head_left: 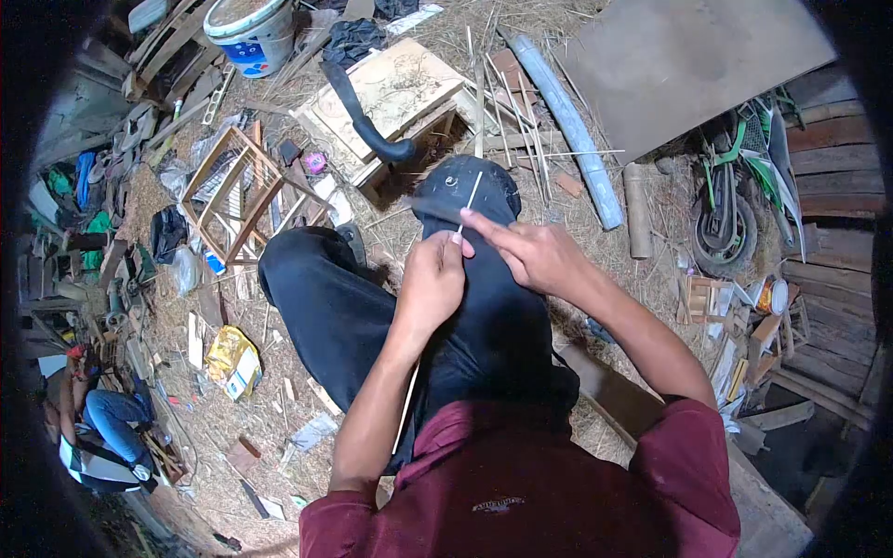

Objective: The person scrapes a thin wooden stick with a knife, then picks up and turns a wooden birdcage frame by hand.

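Nearest us, our left hand (434, 281) pinched the stick (473, 192) between thumb and fingers, on the near side of the dark pad (502, 191) at the knee of our trousers (498, 325); the stick's upper end stood out over the pad. Our right hand (541, 258) was closed around what looked like a knife (432, 207), forefinger laid along the blade, which crossed the stick above the pad. The blade was blurred and the handle hidden, so we could not tell which way the edge faced. We judged our left fingertips the chief worry: they sat just beside the blade, and a slip off so thin a stick could cut them. Pressing too deep might snap the stick, and a stroke running past it could catch the pad or trousers. A loose pinch would let the stick roll and turn the blade aside. Beyond the pad stood the bench (409, 79), a black tube (358, 112) across it; the frame (263, 202) was left of the pad, the blue roll (569, 130) right. Farther off were the bike (730, 200), well to the pad's right, and the bucket (251, 46), beyond it leftward.
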The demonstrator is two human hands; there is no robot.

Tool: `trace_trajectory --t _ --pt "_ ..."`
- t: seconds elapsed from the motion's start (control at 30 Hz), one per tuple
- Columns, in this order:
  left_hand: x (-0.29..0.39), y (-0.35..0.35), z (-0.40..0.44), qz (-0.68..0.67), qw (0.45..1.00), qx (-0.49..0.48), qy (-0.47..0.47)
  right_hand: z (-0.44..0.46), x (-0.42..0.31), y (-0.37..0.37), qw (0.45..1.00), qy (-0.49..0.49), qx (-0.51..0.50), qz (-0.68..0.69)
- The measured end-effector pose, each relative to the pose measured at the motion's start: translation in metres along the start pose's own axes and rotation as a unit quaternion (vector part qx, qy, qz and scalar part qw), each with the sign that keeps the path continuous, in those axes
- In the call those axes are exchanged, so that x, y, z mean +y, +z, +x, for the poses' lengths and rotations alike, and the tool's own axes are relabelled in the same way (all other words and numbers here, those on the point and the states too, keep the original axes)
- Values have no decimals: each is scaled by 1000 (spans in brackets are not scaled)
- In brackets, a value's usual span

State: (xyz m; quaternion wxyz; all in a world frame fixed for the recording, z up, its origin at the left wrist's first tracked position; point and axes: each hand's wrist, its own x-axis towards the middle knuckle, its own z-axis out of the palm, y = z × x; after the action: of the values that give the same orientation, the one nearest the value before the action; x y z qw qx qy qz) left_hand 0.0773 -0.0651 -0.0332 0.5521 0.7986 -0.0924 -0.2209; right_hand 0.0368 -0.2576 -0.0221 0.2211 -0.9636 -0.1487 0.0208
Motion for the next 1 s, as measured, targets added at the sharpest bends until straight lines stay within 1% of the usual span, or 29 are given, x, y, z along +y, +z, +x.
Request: trace_trajectory --t 0.17,0.33,0.37,0.43,0.47,0.5,0.53,0.6,0.67,0.7,0.8,0.83,0.93,0.97,1.0 --pt "-10 -7 -21 -46 998 -15 -34 3 2 5 1000 0 18 -25" --pt "-12 -20 -60 -87 991 -45 -87 5 15 8 997 43 54 22" --pt "-24 -20 -66 -106 990 -38 -79 6 15 7 996 51 59 35" --pt "-21 -20 -62 -126 989 -15 -83 5 8 7 989 51 104 93" --pt "-16 -20 -56 -137 987 -3 -82 6 5 5 986 36 122 105" --pt "-5 -18 -48 -110 991 -6 -80 6 3 4 983 21 140 117" --pt "-3 -13 -35 -96 994 -4 -52 5 1 4 982 -5 152 114" --pt "0 -3 -13 -65 998 -6 2 0 -3 1 990 -25 113 84" --pt "4 6 4 -25 999 8 21 -5 -6 -3 999 -14 18 24" --pt "5 10 8 -5 999 13 31 -4 -4 -3 999 7 17 28" --pt "4 9 4 10 1000 7 18 -5 -1 -1 999 12 17 37" --pt "7 6 -1 21 1000 -12 -18 -7 1 2 999 21 20 33" --pt "-1 9 -21 5 999 29 16 -4 8 4 999 30 26 22" --pt "-1 6 -24 21 999 40 22 -3 9 3 999 27 21 25" --pt "1 5 -28 30 999 33 8 -2 8 3 999 25 16 29"
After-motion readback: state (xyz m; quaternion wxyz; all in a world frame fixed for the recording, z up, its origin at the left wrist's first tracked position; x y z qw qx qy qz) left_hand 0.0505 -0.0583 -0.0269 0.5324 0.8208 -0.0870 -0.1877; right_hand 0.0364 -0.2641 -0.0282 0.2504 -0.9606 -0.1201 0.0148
